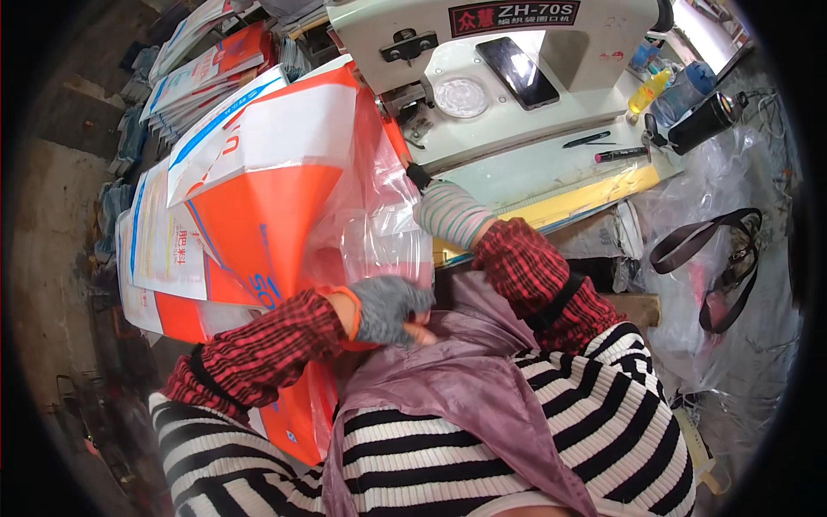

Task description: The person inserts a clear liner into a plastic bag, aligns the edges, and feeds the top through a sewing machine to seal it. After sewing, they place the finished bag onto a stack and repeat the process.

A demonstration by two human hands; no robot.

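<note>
An orange and white woven bag (284, 207) with a clear plastic liner (388, 233) runs from the sewing machine (525, 95) down towards my lap. At the machine's front edge, my right hand (452, 214), in a striped glove with dark fingertips, is closed at the bag's orange edge; its fingertips are partly hidden. Over my lap, next to the lower end of the liner, my left hand (388, 310) wears a grey glove with an orange cuff. Its thumb and a bare fingertip are apart, with nothing visible between them.
Stacked bags (211, 73) lie at the far left. On the machine bed are a phone (517, 73), a round clear dish (461, 96), a pen (587, 139) and a marker (622, 155). A dark flask (706, 123) and a yellow bottle (648, 91) stand right; a strap (689, 246) hangs below.
</note>
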